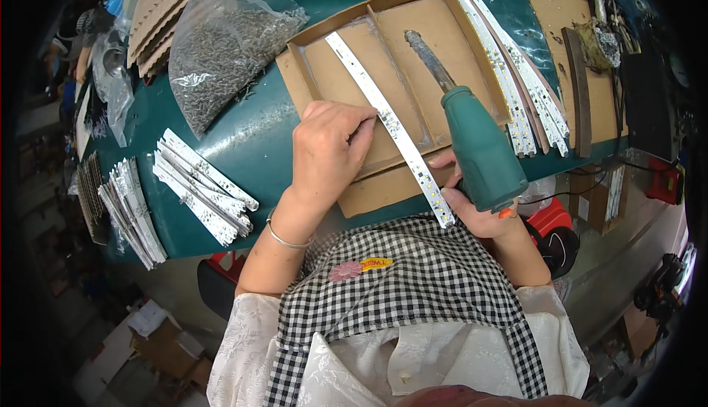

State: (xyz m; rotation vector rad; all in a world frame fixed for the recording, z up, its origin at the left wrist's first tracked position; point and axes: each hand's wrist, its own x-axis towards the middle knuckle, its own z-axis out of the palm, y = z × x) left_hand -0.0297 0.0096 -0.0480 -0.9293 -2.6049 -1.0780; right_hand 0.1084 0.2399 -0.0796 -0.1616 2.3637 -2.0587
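Observation:
My left hand (328, 149) presses its fingertips on a long white LED strip (389, 123) that lies diagonally across a shallow cardboard tray (310, 60) on the green table. My right hand (472, 208) grips the green handle of an electric screwdriver (479, 149), whose dark shaft points up into the tray's right half, beside the strip. The near end of the strip reaches over the table's front edge toward my checked apron.
A clear bag of small screws (225, 46) lies at the upper left beside stacked cardboard (162, 5). Loose white strips (203, 186) are piled at the left, more strips (520, 82) right of the tray. Tools and a red box (667, 178) sit at the far right.

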